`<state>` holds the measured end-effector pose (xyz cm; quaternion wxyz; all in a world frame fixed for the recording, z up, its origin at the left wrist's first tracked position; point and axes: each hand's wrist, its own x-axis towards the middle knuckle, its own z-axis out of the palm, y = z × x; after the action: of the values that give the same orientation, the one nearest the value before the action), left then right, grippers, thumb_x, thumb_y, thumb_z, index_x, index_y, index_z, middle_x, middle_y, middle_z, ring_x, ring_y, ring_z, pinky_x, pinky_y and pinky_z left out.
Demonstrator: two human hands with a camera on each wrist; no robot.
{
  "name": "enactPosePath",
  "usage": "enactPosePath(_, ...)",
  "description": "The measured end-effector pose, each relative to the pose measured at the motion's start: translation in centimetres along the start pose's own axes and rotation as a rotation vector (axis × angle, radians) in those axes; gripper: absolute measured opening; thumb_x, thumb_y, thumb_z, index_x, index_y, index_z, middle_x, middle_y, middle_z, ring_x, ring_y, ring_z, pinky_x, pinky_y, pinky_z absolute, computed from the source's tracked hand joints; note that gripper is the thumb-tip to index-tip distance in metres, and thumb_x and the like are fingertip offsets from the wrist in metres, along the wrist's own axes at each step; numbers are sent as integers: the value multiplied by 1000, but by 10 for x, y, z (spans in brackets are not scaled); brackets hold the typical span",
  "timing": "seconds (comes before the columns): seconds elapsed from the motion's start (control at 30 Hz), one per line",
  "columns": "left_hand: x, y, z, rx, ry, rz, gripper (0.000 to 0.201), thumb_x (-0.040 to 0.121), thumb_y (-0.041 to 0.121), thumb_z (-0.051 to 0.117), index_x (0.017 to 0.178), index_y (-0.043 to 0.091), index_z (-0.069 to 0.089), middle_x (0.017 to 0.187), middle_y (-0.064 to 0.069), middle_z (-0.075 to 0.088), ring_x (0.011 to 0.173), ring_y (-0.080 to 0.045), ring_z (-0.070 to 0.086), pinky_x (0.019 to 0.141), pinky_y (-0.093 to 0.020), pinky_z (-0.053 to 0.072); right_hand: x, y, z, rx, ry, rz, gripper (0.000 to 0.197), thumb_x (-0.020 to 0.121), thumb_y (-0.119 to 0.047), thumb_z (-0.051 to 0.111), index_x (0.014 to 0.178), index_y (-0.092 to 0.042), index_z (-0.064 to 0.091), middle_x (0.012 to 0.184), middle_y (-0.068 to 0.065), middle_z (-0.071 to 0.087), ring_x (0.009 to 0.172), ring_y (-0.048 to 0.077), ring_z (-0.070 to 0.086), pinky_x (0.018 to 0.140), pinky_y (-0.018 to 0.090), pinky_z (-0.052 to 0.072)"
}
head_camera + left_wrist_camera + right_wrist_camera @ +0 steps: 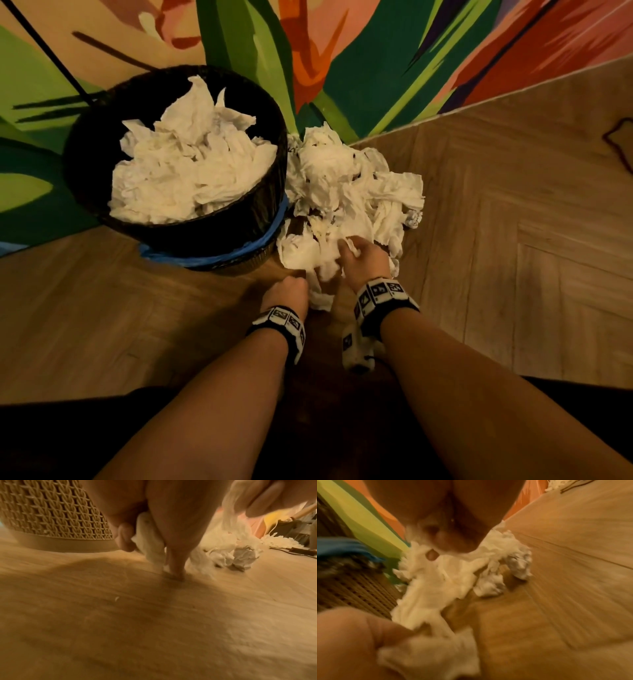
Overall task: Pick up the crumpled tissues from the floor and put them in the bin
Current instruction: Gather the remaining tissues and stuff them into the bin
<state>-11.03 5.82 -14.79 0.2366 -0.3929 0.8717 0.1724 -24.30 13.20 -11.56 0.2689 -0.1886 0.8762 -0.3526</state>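
White crumpled tissues (356,192) lie heaped on the wood floor (513,240) at centre frame, touching the right side of a dark woven bin (239,226) already piled high with tissues. Both hands reach into the heap's near edge: the left hand (286,291) has fingers curled around a tissue wad, and the right hand (364,260) grips another bunch. A painted wall (376,51) fills the upper frame
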Motion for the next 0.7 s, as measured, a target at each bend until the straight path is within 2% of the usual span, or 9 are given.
enactPosePath(0.1,2,-1,-6,-54,-28,-4,27,96,16,43,117,19,61,122,-8,60,112,-28,58,85,-38,49,3,-13,-6,-60,51,-93,49,86,-59,59,112,-19,70,121,6,62,108,25,60,84,27,41)
enactPosePath(0.17,2,-4,-6,-176,-27,42,33,94,19,49,126,20,55,132,-9,53,116,-31,56,92,-40,48,5,-19,-12,-74,80,-123,42,85,-62,58,98,-24,71,130,8,54,114,27,56,89,31,42)
enactPosePath(0.23,-3,-4,-9,-329,28,92,43,94,24,50,137,18,44,141,-9,43,120,-34,52,100,-45,45,7,-26,-20,-8,111,-120,42,85,-61,59,101,-23,67,134,11,51,117,28,54,95,34,44)
enactPosePath(0.3,-10,-2,-21,-450,146,99,37,96,28,45,131,17,42,125,-13,54,104,-32,59,90,-42,50,9,-33,-29,58,136,-108,54,86,-51,64,123,-12,60,133,12,55,119,28,54,100,34,43)
enactPosePath(0.4,-18,5,-52,-585,261,80,31,96,27,47,123,16,38,88,-3,60,69,-18,57,57,-29,49,12,-47,-44,57,179,-135,36,91,-27,62,121,-9,61,120,10,65,113,29,59,89,27,44)
enactPosePath(0.5,-31,11,-88,-627,350,153,26,95,17,52,116,16,37,98,-11,60,81,-26,58,68,-34,44,12,-66,-60,65,222,-193,15,92,-17,59,106,-14,58,100,6,65,97,28,61,75,24,38)
enactPosePath(0.6,-49,15,-132,-585,381,315,29,93,7,49,122,12,51,111,-15,63,100,-32,60,85,-36,49,13,-97,-78,79,205,-221,26,93,-27,61,115,-18,51,100,0,58,89,20,56,71,25,39)
enactPosePath(0.63,-56,18,-149,-536,409,363,27,91,5,49,117,9,59,112,-16,63,104,-32,59,88,-34,47,12,-110,-86,66,202,-260,31,92,-33,63,116,-18,52,99,-3,57,87,17,54,71,25,40)
enactPosePath(0.7,-71,22,-185,-441,512,423,13,91,10,50,94,7,62,101,-17,64,96,-34,60,80,-35,44,11,-137,-105,-9,189,-366,28,84,-37,71,103,-20,58,90,-6,60,79,14,56,67,26,43)
